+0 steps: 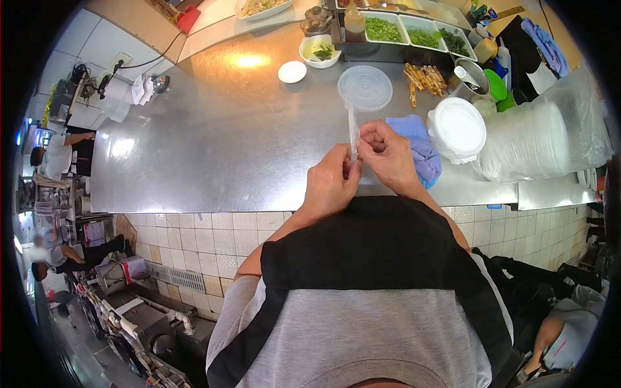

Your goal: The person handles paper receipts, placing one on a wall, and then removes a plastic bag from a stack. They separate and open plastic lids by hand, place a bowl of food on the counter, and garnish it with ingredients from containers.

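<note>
Over the front part of the steel counter, a thin whitish strip (352, 128) stands lengthwise between my hands; its exact kind is not clear. My left hand (330, 180) pinches its lower end from the left. From the right, my right hand (388, 157) grips it with thumb and bent fingers. Just beyond the strip's far end lies a round translucent plastic lid (365, 88). A blue cloth (420, 145) is crumpled beside my right hand, with a white lidded tub (458, 129) to its right.
Small yellow patterned packets (424, 81) lie behind the cloth. Trays of chopped greens (383, 30) line the back. A bowl with greens (319, 52) and a small white dish (292, 72) sit left of them. Bagged plastic containers (540, 132) fill the right. Other people are at both sides.
</note>
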`<move>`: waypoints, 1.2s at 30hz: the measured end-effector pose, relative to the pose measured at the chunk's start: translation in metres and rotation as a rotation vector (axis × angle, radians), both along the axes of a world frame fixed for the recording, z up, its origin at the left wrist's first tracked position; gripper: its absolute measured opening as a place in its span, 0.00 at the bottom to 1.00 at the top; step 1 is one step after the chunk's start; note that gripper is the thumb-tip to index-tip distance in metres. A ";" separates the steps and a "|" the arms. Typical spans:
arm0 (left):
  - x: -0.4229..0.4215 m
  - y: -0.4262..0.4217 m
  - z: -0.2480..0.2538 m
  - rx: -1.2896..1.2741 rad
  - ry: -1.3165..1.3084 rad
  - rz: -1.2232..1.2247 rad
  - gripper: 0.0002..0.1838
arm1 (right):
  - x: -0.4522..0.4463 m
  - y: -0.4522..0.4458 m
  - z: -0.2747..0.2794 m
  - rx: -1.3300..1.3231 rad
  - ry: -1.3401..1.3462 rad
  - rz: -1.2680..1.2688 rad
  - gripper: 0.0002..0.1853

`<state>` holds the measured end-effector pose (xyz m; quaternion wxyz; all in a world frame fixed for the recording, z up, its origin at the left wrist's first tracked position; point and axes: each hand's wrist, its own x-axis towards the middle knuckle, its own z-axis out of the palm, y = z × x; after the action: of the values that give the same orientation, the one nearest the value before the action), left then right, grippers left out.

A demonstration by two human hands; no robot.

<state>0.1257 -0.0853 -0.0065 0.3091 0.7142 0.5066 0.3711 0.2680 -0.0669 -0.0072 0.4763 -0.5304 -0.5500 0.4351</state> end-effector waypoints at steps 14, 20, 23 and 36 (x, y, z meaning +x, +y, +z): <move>-0.001 0.005 0.007 -0.102 -0.207 0.058 0.09 | -0.001 -0.003 -0.004 0.219 -0.309 0.084 0.05; -0.011 0.009 -0.002 -0.108 -0.125 0.058 0.07 | -0.005 -0.007 -0.010 0.340 -0.450 0.117 0.03; -0.017 0.005 -0.006 -0.123 -0.143 0.052 0.06 | -0.001 -0.006 -0.009 0.311 -0.450 0.083 0.02; -0.071 -0.001 0.026 0.233 0.383 0.267 0.06 | 0.042 0.035 -0.067 -0.349 0.348 0.065 0.09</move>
<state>0.0549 -0.0864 0.0198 0.0716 0.7292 0.5994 0.3224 0.3103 -0.0315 -0.0744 0.4508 -0.5038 -0.3928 0.6235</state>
